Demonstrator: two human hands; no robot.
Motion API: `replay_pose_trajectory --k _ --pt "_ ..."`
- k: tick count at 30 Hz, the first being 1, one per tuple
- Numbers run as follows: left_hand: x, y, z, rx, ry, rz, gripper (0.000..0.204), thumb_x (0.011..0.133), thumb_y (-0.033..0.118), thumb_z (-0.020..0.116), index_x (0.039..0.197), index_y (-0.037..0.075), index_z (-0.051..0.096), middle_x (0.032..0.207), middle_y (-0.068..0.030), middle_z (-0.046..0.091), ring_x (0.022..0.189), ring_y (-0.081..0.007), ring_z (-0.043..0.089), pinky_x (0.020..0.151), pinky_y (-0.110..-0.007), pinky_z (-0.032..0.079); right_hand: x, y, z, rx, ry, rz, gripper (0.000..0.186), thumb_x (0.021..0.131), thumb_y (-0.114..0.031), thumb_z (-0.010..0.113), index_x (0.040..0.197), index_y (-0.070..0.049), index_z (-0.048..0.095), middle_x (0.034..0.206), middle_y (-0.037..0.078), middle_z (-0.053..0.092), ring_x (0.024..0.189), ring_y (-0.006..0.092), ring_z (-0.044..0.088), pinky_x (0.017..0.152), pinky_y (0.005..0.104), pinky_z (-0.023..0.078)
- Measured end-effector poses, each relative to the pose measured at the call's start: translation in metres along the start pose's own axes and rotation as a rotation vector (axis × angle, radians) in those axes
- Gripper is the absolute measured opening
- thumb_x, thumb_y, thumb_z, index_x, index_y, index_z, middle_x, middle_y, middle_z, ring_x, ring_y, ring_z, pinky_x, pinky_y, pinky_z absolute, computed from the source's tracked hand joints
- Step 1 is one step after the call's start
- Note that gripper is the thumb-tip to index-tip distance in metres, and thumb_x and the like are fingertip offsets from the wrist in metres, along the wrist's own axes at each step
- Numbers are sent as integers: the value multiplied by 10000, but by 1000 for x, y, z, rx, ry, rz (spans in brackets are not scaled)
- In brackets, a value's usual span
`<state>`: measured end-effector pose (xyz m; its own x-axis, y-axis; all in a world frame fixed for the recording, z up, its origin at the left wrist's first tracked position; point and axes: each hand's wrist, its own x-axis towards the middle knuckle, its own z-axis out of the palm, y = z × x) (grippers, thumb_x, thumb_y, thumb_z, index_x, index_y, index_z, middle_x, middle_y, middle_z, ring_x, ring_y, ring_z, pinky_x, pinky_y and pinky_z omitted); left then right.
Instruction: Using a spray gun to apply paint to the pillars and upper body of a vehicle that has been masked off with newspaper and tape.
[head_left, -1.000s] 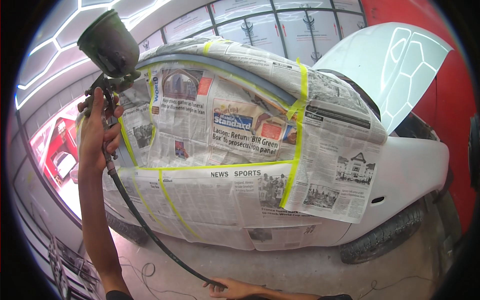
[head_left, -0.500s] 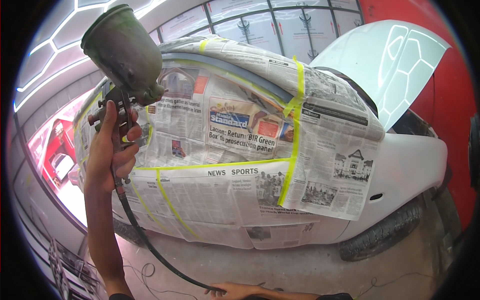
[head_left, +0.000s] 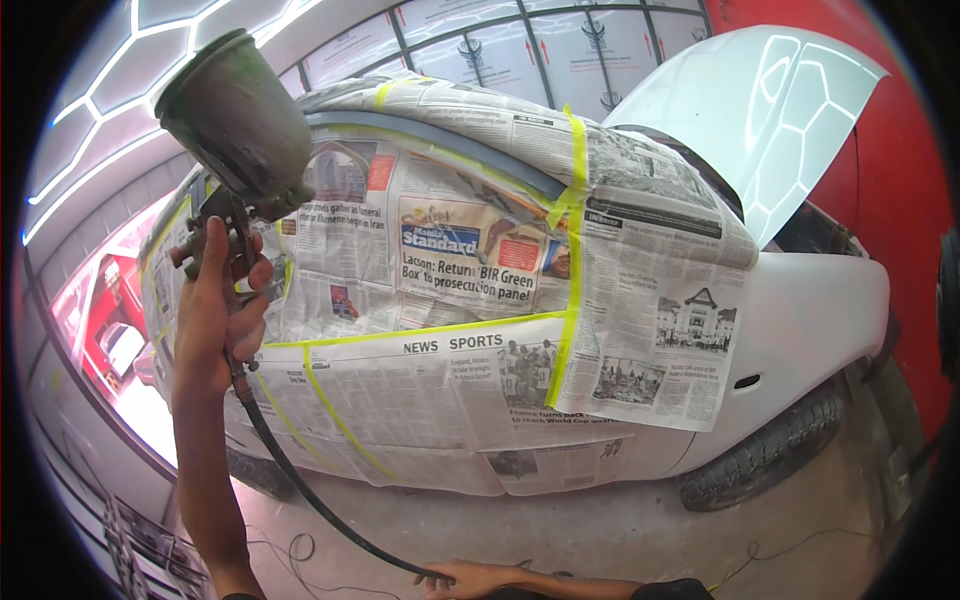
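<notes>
My left hand (head_left: pixel 215 310) is raised at the left and shut around the grip of a spray gun (head_left: pixel 232 215). The gun's dark paint cup (head_left: pixel 240 115) stands above my fist. A black air hose (head_left: pixel 300 490) drops from the gun's base and curves down to my right hand (head_left: pixel 470 578) at the lower edge, whose fingers close on the hose. In front of the gun stands a white car (head_left: pixel 815 315). Its side is covered in newspaper (head_left: pixel 450 390) held by yellow tape (head_left: pixel 570 250).
The car's white hood (head_left: pixel 770 110) is propped open at the upper right, before a red wall (head_left: pixel 900 150). A front tyre (head_left: pixel 765 465) rests on the concrete floor (head_left: pixel 620 530). Thin cords lie on the floor. A red-lit opening (head_left: pixel 100 320) shows at the left.
My left hand has brought the spray gun rightward and nearer the camera, so the cup looks larger. My right hand has stayed at the lower edge on the hose.
</notes>
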<state>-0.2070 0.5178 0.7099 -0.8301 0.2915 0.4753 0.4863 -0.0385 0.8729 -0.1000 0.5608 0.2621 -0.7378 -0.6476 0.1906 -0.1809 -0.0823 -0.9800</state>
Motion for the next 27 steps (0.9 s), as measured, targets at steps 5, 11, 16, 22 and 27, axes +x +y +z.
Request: replay_pose_trajectory --k 5,11,16,22,27 --pt "-7 -8 15 -77 -136 -91 513 929 561 468 987 58 551 706 -3 460 370 -12 274 289 -188 168 -5 2 1 -43 -8 -11 475 916 -394 587 1258 -74 508 934 57 576 825 173 529 730 305 438" --pt "-13 -8 17 -167 -296 -130 533 932 571 451 995 52 556 735 -13 483 362 -14 243 290 -189 168 -8 -1 1 -36 -67 41 484 913 -394 591 1260 -68 501 951 72 602 837 183 551 749 312 443" --pt "-3 -10 19 -39 -100 7 531 931 560 467 1030 48 566 775 -23 526 365 -17 249 290 -198 175 -11 3 -3 -57 24 -22 484 908 -399 599 1253 -72 506 942 69 600 818 186 544 735 316 442" --pt "-6 -17 34 6 -80 -42 523 941 560 443 1006 51 548 743 2 482 387 2 233 287 -170 194 -17 -5 -12 -88 19 72 503 899 -413 605 1255 -75 498 909 69 584 782 190 526 729 328 444" --pt "-12 -22 47 -8 -152 -74 514 945 557 437 1000 59 552 713 5 462 381 2 230 286 -174 195 -16 15 -3 -109 12 42 501 900 -409 602 1256 -72 500 907 77 590 798 199 545 724 328 446"
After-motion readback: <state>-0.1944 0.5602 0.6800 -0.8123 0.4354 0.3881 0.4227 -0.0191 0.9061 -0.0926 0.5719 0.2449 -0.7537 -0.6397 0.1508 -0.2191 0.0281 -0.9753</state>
